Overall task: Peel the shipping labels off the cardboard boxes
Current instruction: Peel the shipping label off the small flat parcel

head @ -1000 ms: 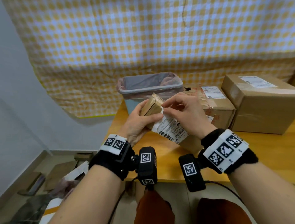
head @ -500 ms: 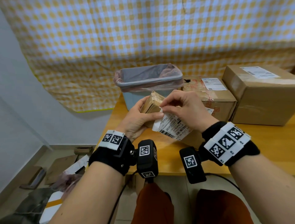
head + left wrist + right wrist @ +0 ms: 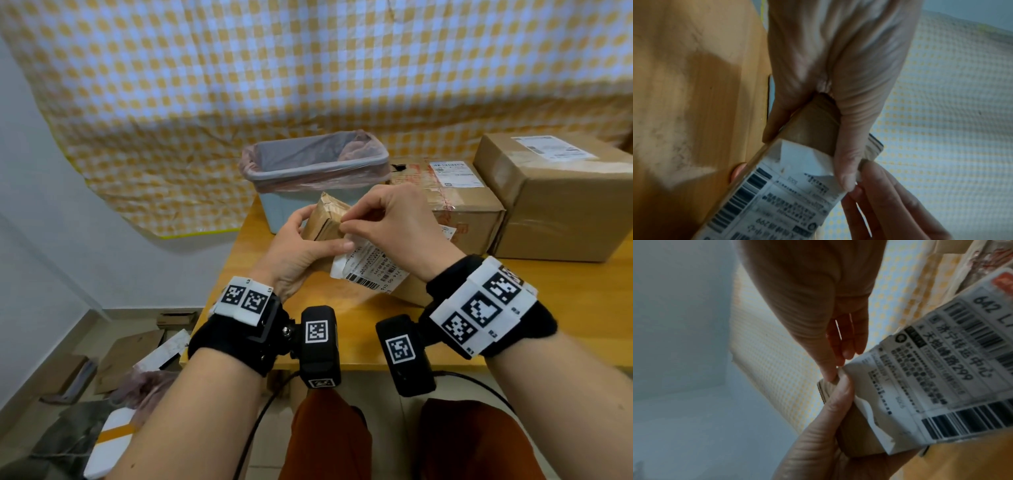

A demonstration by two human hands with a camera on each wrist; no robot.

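Small box (image 3: 325, 219) held above near table edge, gripped by left hand (image 3: 294, 250). Right hand (image 3: 394, 222) pinching label (image 3: 370, 267) corner. Thin paper, likely tears; best pinched at lifted corner.

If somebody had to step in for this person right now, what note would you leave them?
Left hand grips the small box, held up above the table.
Right hand pinches a corner of its label.
Done: one edge of that label is lifted and curled; most is not yet peeled.
Left: finish peeling it, then the middle box and the large box, both labelled on top.
Lined bin stands behind.
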